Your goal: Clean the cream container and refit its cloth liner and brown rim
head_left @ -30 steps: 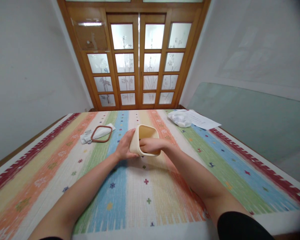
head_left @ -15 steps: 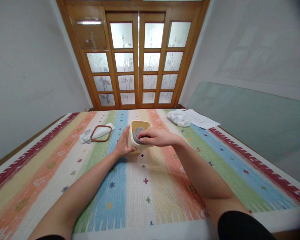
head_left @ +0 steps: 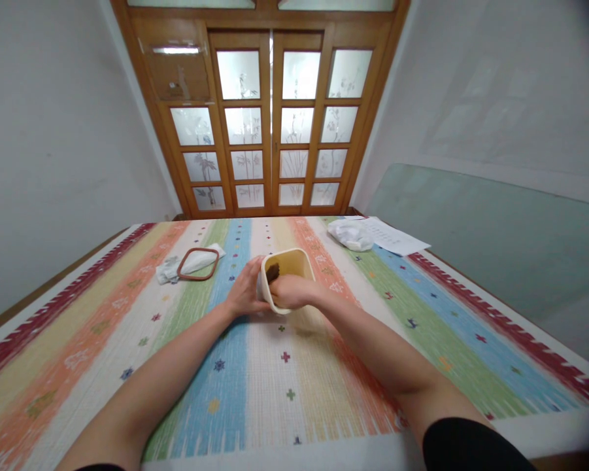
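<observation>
A cream square-mouthed container (head_left: 301, 261) is tilted with its opening toward me. My left hand (head_left: 246, 289) grips its left side, the fingers wrapped round the wall. My right hand (head_left: 291, 292) reaches inside the opening, and its fingers are hidden within. Beside them, against the inner left wall, shows a dark brown item (head_left: 273, 272). Whether the right hand holds anything cannot be seen.
Left of the container lies a brown square ring (head_left: 197, 278) over a crumpled white plastic bag (head_left: 167, 270). At the back right are another white bag (head_left: 350, 235) and printed papers (head_left: 397, 237). A striped cloth (head_left: 269, 379) covers the table.
The container has shifted right and tipped further toward me. My right hand has gone deeper inside. The grey fuzzy item at its fingers is out of sight, and a dark brown item shows.
</observation>
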A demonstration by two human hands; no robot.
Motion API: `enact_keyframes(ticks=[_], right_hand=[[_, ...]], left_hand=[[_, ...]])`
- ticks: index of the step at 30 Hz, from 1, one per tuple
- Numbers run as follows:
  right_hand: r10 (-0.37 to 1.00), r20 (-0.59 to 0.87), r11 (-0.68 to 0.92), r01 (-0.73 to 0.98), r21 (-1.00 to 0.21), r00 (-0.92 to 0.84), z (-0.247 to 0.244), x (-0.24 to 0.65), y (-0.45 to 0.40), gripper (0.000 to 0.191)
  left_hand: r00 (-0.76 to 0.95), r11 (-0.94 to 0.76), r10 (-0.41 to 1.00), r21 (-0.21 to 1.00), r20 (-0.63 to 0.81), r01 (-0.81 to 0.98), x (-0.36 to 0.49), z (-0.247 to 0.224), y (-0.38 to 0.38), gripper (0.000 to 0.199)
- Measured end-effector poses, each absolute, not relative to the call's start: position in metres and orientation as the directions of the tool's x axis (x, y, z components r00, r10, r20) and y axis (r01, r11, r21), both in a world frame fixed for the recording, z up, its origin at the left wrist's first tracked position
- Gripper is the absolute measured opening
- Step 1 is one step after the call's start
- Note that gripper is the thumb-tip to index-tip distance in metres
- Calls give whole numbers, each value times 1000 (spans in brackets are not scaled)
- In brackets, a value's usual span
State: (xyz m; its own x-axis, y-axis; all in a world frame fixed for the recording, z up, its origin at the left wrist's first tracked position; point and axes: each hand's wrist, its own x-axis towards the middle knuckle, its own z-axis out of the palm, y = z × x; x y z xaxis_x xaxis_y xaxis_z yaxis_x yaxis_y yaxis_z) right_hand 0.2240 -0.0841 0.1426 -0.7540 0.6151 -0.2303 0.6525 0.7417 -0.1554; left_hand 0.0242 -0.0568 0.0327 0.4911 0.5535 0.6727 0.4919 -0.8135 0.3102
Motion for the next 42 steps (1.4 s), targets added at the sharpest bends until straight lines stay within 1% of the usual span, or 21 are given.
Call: enact_keyframes(ticks=[3, 6, 9, 13, 15, 18, 20, 22, 25, 27, 30, 32, 34, 38, 42], right_hand=[[613, -205, 757, 642, -123, -763, 134, 219, -82, 35], [597, -199, 774, 623, -113, -777, 138, 221, -81, 38], [591, -189, 769, 618, -162, -784, 153, 227, -86, 38], [577, -103, 769, 581, -265, -810, 176, 239, -94, 37], [575, -58, 754, 556, -349, -816, 181, 244, -95, 37], [618, 57, 666, 483, -568, -784, 178, 246, -90, 33], [696, 139, 548, 397, -736, -704, 171, 243, -85, 31], [776, 165, 407, 283, -869, -609, 163, 238, -79, 32], [861, 129, 197, 89, -976, -492, 152, 228, -74, 31], [911, 74, 63, -41, -997, -407, 148, 223, -72, 29], [948, 6, -76, -243, -967, -319, 146, 218, -71, 24], [956, 19, -95, -370, -924, -293, 146, 216, -71, 23], [964, 45, -83, -458, -885, -262, 146, 215, -71, 22], [971, 42, -90, -529, -844, -234, 144, 213, -72, 21], [960, 52, -101, -515, -851, -274, 141, 210, -74, 21]], left_hand=[[501, -817, 553, 314, 666, 483, 24, 32, -56, 138], [490, -799, 579, 333, 651, 501, 23, 33, -56, 138], [453, -782, 598, 357, 661, 511, 23, 33, -55, 136], [403, -780, 602, 399, 689, 482, 23, 32, -52, 131], [380, -786, 593, 407, 710, 466, 22, 31, -51, 131], [312, -761, 615, 441, 724, 476, 21, 30, -48, 127], [263, -732, 634, 455, 727, 508, 19, 31, -47, 124], [231, -716, 626, 431, 745, 549, 18, 32, -46, 124], [225, -707, 587, 357, 778, 610, 16, 34, -46, 127], [230, -693, 573, 316, 787, 648, 16, 34, -46, 128], [224, -669, 565, 282, 794, 687, 17, 33, -46, 129], [215, -658, 567, 279, 795, 700, 17, 33, -46, 130], [217, -650, 572, 276, 791, 708, 17, 33, -46, 132], [265, -656, 555, 220, 788, 722, 17, 32, -47, 132], [311, -680, 518, 163, 796, 715, 16, 32, -48, 132]])
